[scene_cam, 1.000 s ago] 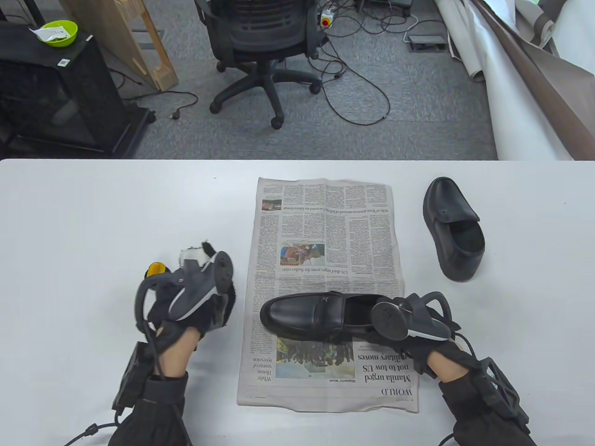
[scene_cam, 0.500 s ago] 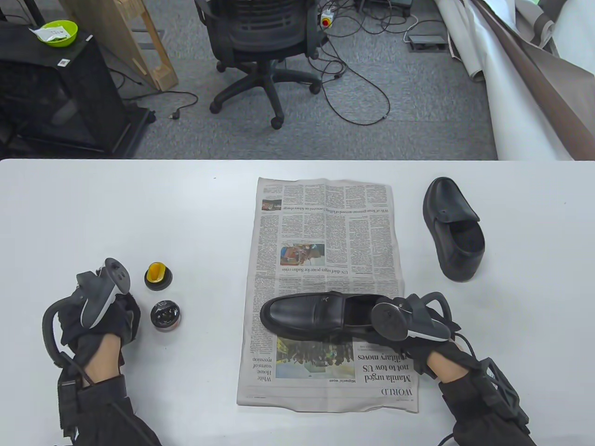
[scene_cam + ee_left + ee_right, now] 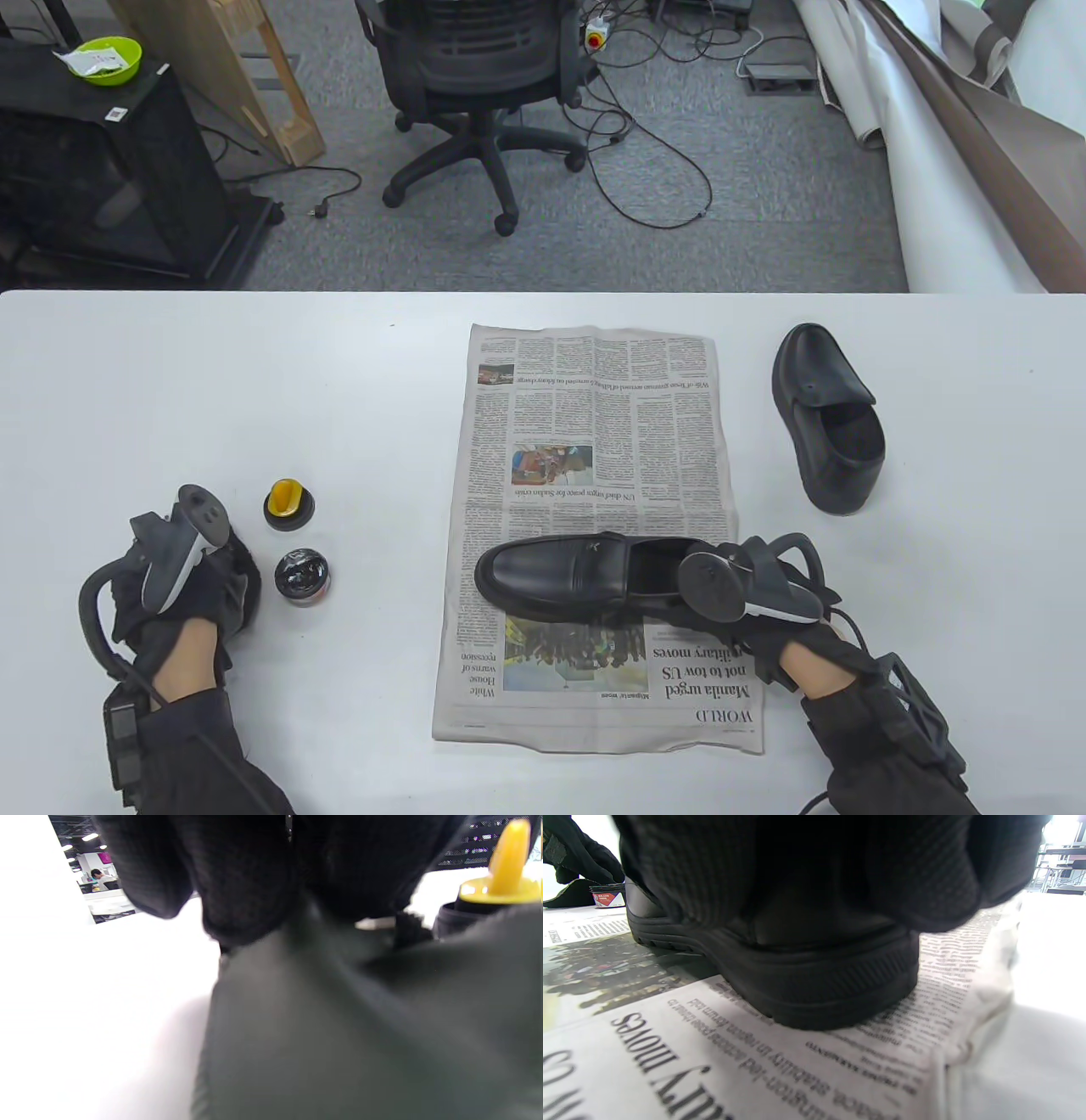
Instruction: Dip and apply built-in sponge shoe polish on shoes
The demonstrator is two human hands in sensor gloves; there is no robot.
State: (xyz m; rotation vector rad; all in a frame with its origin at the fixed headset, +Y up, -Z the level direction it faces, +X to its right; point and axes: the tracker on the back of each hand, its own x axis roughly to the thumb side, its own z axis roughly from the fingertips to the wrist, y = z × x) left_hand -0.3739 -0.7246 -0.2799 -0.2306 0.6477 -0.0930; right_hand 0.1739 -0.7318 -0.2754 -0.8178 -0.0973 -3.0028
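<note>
Shoe (image 3: 564,577) lengthwise across newspaper (image 3: 594,407), toe leftward, right fingers (image 3: 797,878) seemingly gripping heel; left fingers' (image 3: 237,878) state unclear.

— What carries everything here?

— A white table (image 3: 170,382). A newspaper (image 3: 594,424) lies flat near its middle, running from the far part toward the near edge.

— And straight on the tabletop?

— Right of the paper, well apart from it, a black slip-on shoe (image 3: 830,422) sits on the bare surface. On the left side an open polish jar (image 3: 302,576) stands, and just beyond it a black cap with a yellow handle (image 3: 288,504). The two are close but not touching.

— Anything else resting there?

— The left hand (image 3: 182,586) rests on the table just left of the jar.

— And on the newspaper?

— A black loafer (image 3: 577,577) lies across its near part.
</note>
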